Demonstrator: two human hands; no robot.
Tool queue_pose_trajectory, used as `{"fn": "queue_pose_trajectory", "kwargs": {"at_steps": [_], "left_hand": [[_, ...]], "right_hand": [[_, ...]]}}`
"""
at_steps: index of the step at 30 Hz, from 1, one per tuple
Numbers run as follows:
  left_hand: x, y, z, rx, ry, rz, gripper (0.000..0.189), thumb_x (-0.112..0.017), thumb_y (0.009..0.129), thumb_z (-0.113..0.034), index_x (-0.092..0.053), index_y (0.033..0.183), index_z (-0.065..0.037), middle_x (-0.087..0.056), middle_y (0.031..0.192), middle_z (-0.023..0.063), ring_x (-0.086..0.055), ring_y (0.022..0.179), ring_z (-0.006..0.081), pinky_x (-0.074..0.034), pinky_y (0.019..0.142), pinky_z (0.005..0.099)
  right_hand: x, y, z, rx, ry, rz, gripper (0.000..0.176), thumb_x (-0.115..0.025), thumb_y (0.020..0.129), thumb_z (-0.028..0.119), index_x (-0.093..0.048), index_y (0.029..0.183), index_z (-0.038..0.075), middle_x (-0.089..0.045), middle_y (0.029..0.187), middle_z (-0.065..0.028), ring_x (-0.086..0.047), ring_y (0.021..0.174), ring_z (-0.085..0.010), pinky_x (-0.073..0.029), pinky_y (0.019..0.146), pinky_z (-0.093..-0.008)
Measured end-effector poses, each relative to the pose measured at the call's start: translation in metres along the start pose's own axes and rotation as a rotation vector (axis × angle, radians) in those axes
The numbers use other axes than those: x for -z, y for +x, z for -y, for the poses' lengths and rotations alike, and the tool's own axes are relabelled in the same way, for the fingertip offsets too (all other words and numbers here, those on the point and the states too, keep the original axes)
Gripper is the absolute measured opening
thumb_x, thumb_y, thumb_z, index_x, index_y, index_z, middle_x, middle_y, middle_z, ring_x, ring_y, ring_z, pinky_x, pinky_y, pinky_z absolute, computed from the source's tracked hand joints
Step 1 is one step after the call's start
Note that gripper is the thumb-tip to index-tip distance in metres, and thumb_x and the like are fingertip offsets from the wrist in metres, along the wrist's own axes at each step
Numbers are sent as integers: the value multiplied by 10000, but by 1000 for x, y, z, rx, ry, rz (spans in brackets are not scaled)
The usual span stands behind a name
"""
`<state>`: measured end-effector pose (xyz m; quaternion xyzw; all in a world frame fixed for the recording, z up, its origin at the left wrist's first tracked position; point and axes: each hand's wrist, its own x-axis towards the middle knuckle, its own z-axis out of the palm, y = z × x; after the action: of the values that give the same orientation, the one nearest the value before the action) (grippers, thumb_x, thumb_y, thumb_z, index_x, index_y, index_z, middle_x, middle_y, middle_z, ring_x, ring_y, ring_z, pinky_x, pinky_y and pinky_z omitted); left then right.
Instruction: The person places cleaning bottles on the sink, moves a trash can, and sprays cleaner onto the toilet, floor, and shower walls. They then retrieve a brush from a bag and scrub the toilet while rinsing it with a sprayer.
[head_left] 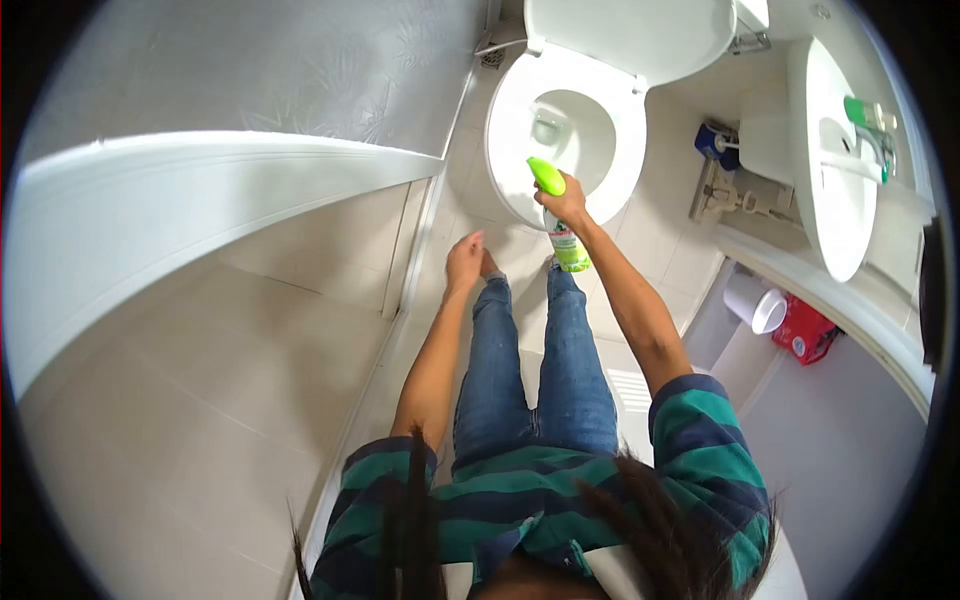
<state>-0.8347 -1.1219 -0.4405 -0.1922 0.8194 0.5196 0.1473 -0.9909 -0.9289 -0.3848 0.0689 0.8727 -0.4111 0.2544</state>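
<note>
white ceramic toilet (508, 140), lid up, at the far end of the tiled floor (655, 235) | green-topped plastic spray bottle (568, 248) over its front rim | right hand (570, 203) closed round the bottle's neck | left hand (463, 262) loosely open, empty | progress: bowl looks unsprayed, apparently just starting

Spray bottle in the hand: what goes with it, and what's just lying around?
In use: spray bottle, right hand, toilet.
Lying about: toilet roll, red pack, sink, green bottle on the sink's edge.
</note>
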Motion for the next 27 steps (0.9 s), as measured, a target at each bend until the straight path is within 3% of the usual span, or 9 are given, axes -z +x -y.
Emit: {"fn": "queue_pose_trajectory", "kwargs": {"at_steps": [2,6,10,12,14,16,22,25,27], "left_hand": [[24,-34,34,66,46,-30,241,-536,851,-135,-600,1074,-72,-626,1026,125,-605,928,261,-465,827,331],[69,-95,80,260,27,-26,223,-556,856,-143,-607,1061,-69,-645,986,101,-619,883,189,-469,802,296],[103,-127,101,414,172,-13,225,-568,852,-152,-609,1057,-69,-657,927,91,-620,857,171,-472,773,280],[111,-127,111,432,135,-34,230,-573,848,-155,-609,1059,-69,-659,897,87,-618,836,167,-470,765,276],[108,-119,108,395,111,-45,232,-572,847,-155,-608,1060,-71,-659,874,82,-614,815,162,-468,761,273],[99,-103,92,308,111,-26,231,-568,848,-151,-607,1062,-73,-658,856,76,-610,795,155,-465,761,271],[34,-51,19,271,-90,113,257,-569,849,-155,-595,1087,-62,-634,938,70,-584,869,133,-445,800,254],[-4,-32,-13,263,-102,206,288,-565,854,-157,-573,1118,-43,-622,987,77,-573,910,133,-431,825,250],[-17,-29,-25,251,-89,186,293,-549,865,-151,-559,1130,-28,-622,992,76,-572,920,135,-426,835,249]], "right_hand": [[-8,-25,-7,-118,-70,-16,292,-635,615,175,-633,889,74,-651,829,-89,-624,789,-244,-482,731,-333],[-11,-60,-41,43,369,23,296,-622,613,212,-638,885,98,-640,903,-101,-614,832,-240,-480,746,-342],[-14,-75,-74,-161,29,103,356,-636,606,215,-622,947,115,-628,925,-102,-601,875,-261,-475,758,-343],[-16,-84,-102,-137,-47,-23,358,-648,600,220,-619,940,114,-624,922,-101,-596,872,-271,-472,753,-352],[1,-93,-125,-78,-19,-175,347,-672,587,205,-613,914,104,-616,874,-101,-590,838,-286,-469,735,-370],[25,-95,-154,-83,261,-207,338,-679,590,146,-603,911,73,-601,840,-102,-583,789,-245,-465,719,-337],[116,-104,-179,-28,487,-532,413,-624,651,63,-598,1063,42,-628,964,-53,-585,872,-162,-460,776,-285],[177,-75,-199,-329,538,-549,296,-625,618,81,-642,909,35,-642,833,-58,-594,763,-168,-462,710,-291],[202,-47,-214,-360,343,-591,257,-621,613,106,-646,860,39,-640,790,-61,-593,731,-170,-457,685,-293]]}}
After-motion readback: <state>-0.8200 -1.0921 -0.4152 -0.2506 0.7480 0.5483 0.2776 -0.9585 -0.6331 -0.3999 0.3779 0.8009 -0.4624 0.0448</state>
